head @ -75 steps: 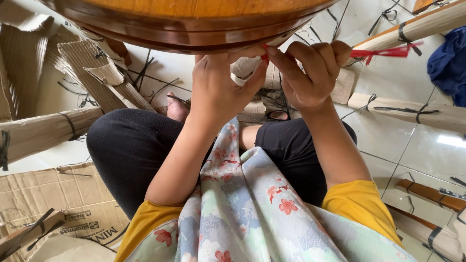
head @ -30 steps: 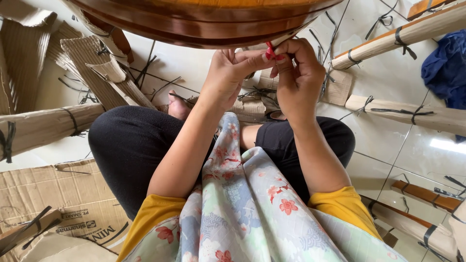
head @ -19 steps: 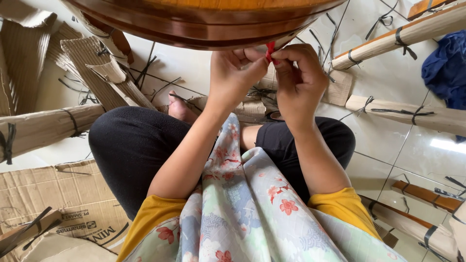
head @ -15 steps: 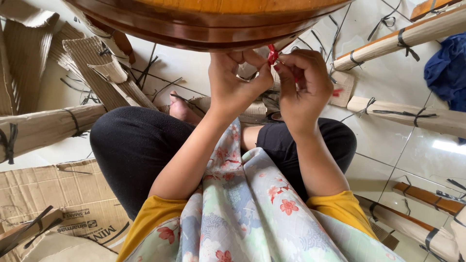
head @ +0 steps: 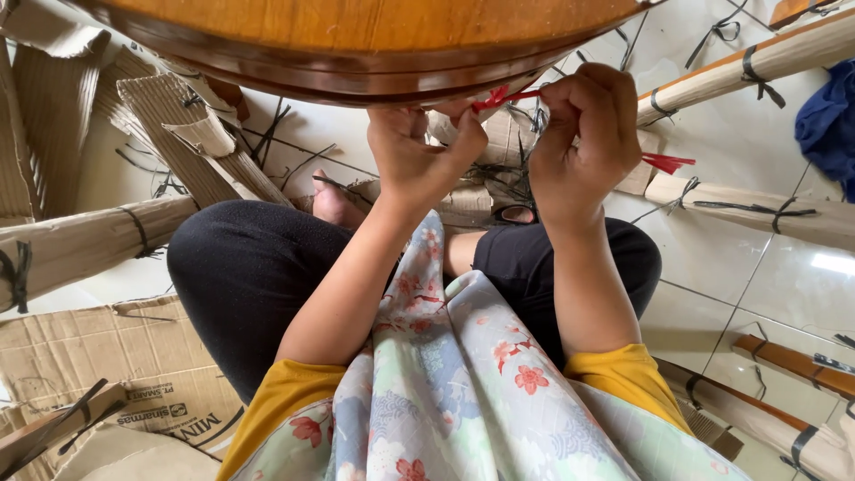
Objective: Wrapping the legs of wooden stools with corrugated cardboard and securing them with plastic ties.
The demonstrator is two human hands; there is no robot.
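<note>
A round polished wooden tabletop (head: 374,36) fills the top of the view. Just under its near rim, my left hand (head: 419,156) and my right hand (head: 588,134) both pinch a thin red plastic string (head: 503,96). The string stretches between my fingertips. A frayed red end (head: 666,162) sticks out to the right, behind my right wrist. My fingers are closed tight on the string. What the string is tied to is hidden by the rim and my hands.
I sit cross-legged on white floor tiles (head: 775,258). Cardboard-wrapped wooden pieces bound with black straps lie to the left (head: 80,240) and right (head: 757,62). Flattened cardboard (head: 89,365) is at lower left. A blue cloth (head: 828,125) is at the right edge.
Both hands have risen closer to the tabletop rim. The red string, earlier bunched between my fingers, is now pulled out taut between the two hands.
</note>
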